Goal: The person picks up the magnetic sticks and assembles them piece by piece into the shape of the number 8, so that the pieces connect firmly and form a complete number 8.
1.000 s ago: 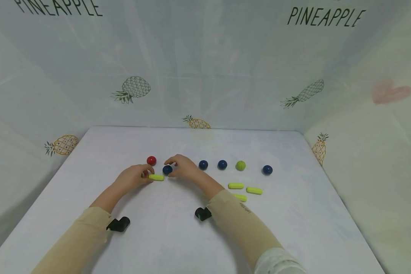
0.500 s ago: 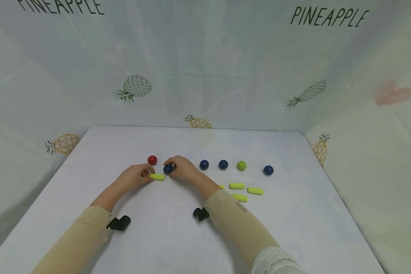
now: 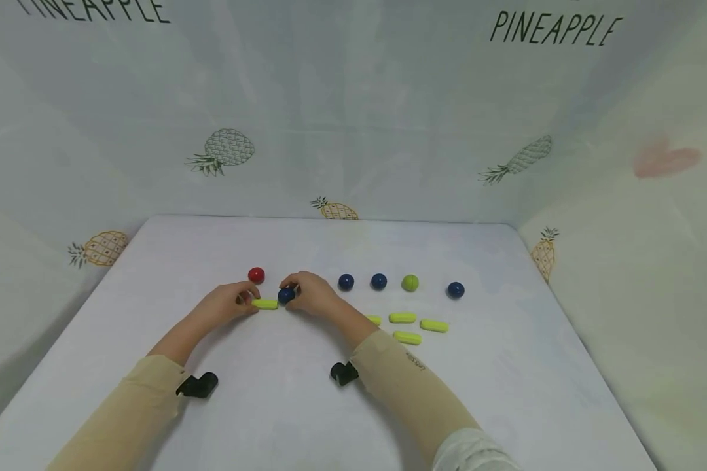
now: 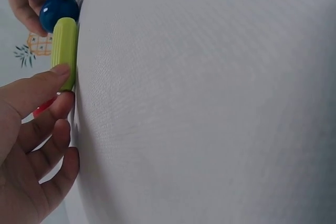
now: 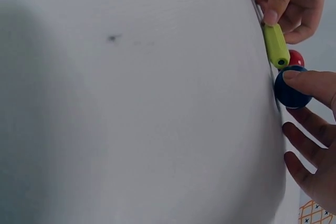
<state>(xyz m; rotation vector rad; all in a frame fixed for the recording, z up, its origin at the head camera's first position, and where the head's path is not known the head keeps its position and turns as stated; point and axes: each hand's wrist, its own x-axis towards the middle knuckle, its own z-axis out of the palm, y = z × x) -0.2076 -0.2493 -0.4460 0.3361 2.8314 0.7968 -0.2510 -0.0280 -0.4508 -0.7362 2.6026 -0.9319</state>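
My left hand (image 3: 226, 304) pinches one end of a yellow-green ridged stick (image 4: 64, 48) between thumb and forefinger, low over the white table. A dark blue ball (image 5: 291, 88) is pinched by my right hand (image 3: 313, 294), its thumb lying on the near side of the ball. In the head view the ball sits right at the stick's free right end; whether they touch is hard to tell. That end of the stick shows a small dark hole (image 5: 282, 62) in the right wrist view. Just behind the left hand lies a red ball (image 3: 256, 275).
Along the back right stand two blue balls (image 3: 379, 282), a green ball (image 3: 410, 282) and another blue ball (image 3: 455, 290). Several yellow-green sticks (image 3: 402, 318) lie in front of them, one partly hidden by the right forearm. A pineapple-printed curtain (image 3: 353, 131) surrounds the table (image 3: 507, 392).
The right hand has closed its fingers on the blue ball and brought it slightly nearer, in line with the stick's end. The left hand keeps its pinch on the stick.
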